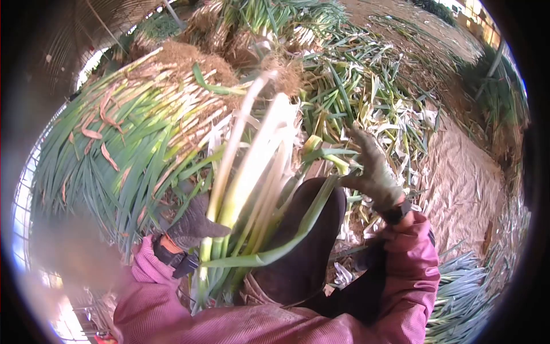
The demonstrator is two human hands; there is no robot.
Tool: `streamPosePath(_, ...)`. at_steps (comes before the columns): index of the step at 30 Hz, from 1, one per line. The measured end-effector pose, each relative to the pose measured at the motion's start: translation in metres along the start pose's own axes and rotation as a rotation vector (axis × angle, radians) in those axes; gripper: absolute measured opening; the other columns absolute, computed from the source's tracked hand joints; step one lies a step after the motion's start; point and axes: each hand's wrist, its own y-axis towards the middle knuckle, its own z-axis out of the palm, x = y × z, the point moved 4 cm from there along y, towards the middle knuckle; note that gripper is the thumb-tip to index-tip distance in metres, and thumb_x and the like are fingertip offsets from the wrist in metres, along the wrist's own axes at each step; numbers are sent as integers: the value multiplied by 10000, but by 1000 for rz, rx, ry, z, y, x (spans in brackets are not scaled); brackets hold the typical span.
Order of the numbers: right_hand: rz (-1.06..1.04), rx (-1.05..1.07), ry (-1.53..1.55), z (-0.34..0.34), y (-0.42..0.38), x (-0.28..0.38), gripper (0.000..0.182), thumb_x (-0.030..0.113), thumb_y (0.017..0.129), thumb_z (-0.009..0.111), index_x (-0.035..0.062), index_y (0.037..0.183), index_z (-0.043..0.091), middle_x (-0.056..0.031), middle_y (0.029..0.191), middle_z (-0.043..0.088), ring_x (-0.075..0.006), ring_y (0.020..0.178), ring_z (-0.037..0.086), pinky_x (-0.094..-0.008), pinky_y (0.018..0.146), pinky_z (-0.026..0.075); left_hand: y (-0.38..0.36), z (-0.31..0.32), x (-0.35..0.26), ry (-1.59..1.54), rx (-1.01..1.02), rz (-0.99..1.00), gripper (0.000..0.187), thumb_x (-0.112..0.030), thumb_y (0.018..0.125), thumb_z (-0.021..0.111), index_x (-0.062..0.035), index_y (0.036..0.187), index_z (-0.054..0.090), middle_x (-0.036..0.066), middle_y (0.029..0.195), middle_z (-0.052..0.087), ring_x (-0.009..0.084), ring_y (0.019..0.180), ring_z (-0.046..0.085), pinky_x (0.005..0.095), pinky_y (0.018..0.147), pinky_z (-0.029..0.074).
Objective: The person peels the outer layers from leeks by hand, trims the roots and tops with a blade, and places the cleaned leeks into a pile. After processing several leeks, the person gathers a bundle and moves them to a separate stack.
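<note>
My left hand [197,226], in a dark grey glove, is closed round the green stems of a bunch of leeks [252,160]. The bunch lies over my lap, its pale stalks and brown roots pointing away from me. My right hand [375,172], in a greenish-grey glove, is raised to the right of my knee [309,218], fingers and thumb spread. A loose leaf [329,153] with a yellowish end lies just left of my right thumb. One long green leaf [286,249] curves across my leg from the bunch.
A big heap of leeks [109,149] fills the left side. More bundles [275,20] stand at the back. Stripped leaves [372,80] cover the ground ahead, beside a brown sheet [458,166]. Other leeks lie at the far right [504,92] and lower right [464,298].
</note>
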Motion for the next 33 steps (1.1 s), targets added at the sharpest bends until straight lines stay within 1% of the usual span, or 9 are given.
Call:
streamPosePath(5,124,-48,-276,34,24,-2,839,234,659,820,47,1375,424,-200,1458,340,-380,1329,358,-448,1078,376,17,64,-8,-188,264,-139,667,-149,544,844,-9,1143,586,88,949,651,190,811,640,313,744,531)
streamPosePath(7,60,-82,731,84,45,-76,896,337,733,793,32,1415,297,-206,1385,414,-376,1319,363,-486,1108,330,16,86,4,-108,360,-121,722,-187,535,867,-24,1174,571,70,956,639,178,823,613,293,774,505)
streamPosePath(9,-255,-550,444,96,55,-56,778,328,801,731,20,1389,323,-190,1343,464,-345,1272,433,-477,1075,380,9,111,-6,-57,453,-236,803,-207,551,885,-31,1248,528,60,1022,625,179,928,582,305,849,475)
streamPosePath(13,281,-356,729,70,76,-115,337,274,782,682,50,1033,664,-156,1053,665,-309,948,644,-354,858,492,-12,137,-18,-1,460,-220,785,-146,605,873,-37,1287,500,60,1067,606,181,1031,544,322,914,446)
streamPosePath(17,434,-32,-297,82,64,-163,361,305,789,676,44,1038,671,-184,1036,675,-319,955,652,-375,852,504,-55,78,-6,-339,206,-380,675,1,610,792,-49,1220,506,92,916,590,216,796,627,306,669,536)
streamPosePath(18,832,-18,-318,66,63,-171,400,346,763,697,40,1021,686,-206,963,683,-341,913,658,-437,802,511,-73,68,-19,-379,39,-312,667,31,603,766,-48,1210,503,92,862,586,213,729,632,296,622,539)
streamPosePath(20,875,-194,-316,31,46,-180,379,328,769,679,31,1003,695,-218,923,685,-349,900,666,-460,787,506,-114,42,-14,-294,-51,-236,612,41,618,750,-37,1175,511,78,803,589,195,699,626,301,620,536)
streamPosePath(28,236,-159,-532,42,44,-37,566,245,743,714,-3,1216,526,-254,1242,524,-413,1098,545,-448,903,467,-96,20,4,-64,-181,-138,308,-31,641,758,-7,885,572,75,741,597,181,673,623,308,644,542)
streamPosePath(33,-42,-23,124,52,21,-7,856,291,705,793,-21,1389,384,-244,1330,484,-385,1250,470,-426,1068,393,-50,59,-1,-223,33,-76,399,-13,639,798,9,979,591,69,787,619,163,715,625,301,652,539)
